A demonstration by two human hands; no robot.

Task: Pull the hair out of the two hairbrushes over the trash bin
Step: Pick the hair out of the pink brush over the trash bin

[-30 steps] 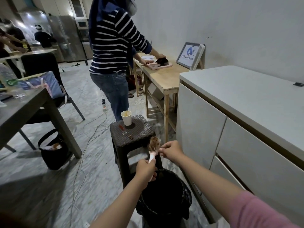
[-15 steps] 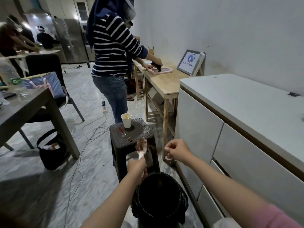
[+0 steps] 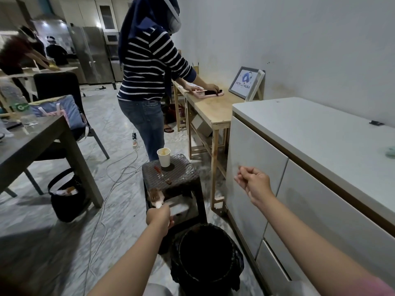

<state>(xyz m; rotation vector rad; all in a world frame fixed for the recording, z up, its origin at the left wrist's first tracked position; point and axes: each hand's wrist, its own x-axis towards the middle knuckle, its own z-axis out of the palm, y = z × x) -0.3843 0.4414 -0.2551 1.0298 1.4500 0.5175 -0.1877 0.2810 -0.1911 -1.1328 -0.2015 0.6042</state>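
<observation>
Starting on the left: the left hand (image 3: 159,216) is wrapped tight around the white handle of a hairbrush (image 3: 156,196), bristle head pointing up and away, held in front of the dark stool (image 3: 173,178). Reddish-brown hair shows among the bristles, so this brush looks only partly cleaned. Note the brush sits to the left of the bin rather than squarely over it.

Moving to the middle: the trash bin (image 3: 206,255), lined with a black bag, stands on the floor below and between the two arms. Too dark inside to tell what has landed there. Up on the stool top, a paper cup (image 3: 164,157) and a thin reddish tool (image 3: 162,175) beside it; whether that is the second brush, I cannot tell.

Now the right: the right hand (image 3: 253,182) is raised in front of the white cabinet (image 3: 256,146), well apart from the brush, fingers curled in with the thumb and fingertips pinched together. That grip is closed small, as if on a tuft of hair, though no strands can be made out. My read: plenty left to do, including dropping any pinch into the bin.
</observation>
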